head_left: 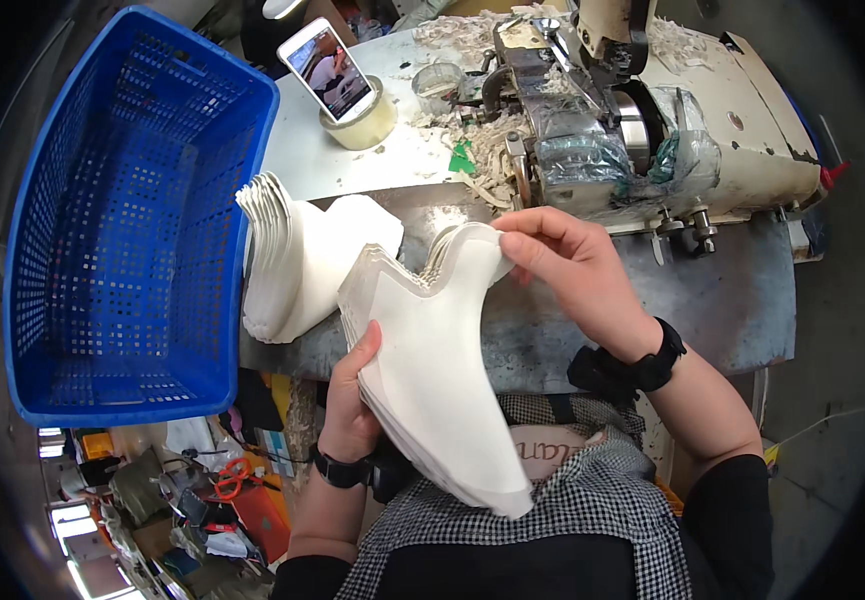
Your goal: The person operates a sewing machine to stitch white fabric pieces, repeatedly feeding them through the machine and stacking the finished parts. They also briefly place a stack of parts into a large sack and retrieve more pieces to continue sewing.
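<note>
Both hands (354, 400) (580, 272) grasp the white layered stack (434, 350) between them, at its opposite edges.

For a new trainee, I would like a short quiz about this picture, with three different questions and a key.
1. True or false: the phone is propped on the tape roll.

2. Fill in: in the picture, the blue basket is to the ____ of the second white stack.

3. What is the right hand pinching?
A) the phone
B) the upper right tip of the held white stack
C) the rim of the blue basket

Key: 1. True; 2. left; 3. B
</note>
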Demonstrator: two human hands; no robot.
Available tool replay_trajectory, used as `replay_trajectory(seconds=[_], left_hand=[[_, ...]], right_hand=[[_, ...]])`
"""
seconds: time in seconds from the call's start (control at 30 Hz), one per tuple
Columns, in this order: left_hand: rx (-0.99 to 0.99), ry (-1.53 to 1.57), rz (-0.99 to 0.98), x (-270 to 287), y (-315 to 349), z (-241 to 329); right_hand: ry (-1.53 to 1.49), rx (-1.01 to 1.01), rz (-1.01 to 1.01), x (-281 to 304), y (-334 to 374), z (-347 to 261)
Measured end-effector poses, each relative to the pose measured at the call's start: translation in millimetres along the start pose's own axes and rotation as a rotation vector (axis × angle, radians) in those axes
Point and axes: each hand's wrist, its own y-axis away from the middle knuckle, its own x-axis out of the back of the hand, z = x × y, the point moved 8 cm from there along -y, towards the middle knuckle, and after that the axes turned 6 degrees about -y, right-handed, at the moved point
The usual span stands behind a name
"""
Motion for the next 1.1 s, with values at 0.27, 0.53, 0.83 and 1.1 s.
replay_trajectory(seconds=[0.27, 0.53, 0.83, 1.1], left_hand=[[0.027, -0.035, 0.000, -9.6, 6.9, -3.6], [0.020, 0.098, -0.260, -14.3, 2.5, -9.5], [0.297, 0.523, -0.211, -7.0, 6.0, -33.1], [0.455, 0.839, -0.431, -2.2, 7.0, -45.8]], right_hand=[[-0.256, -0.167, -0.072, -4.0, 5.7, 7.6], [-0.270, -0.104, 0.006, -0.6, 10.8, 7.3], [-0.014, -0.105, 0.055, -22.5, -4.4, 8.7], [-0.153, -0.177, -0.022, -33.1, -12.6, 22.0]])
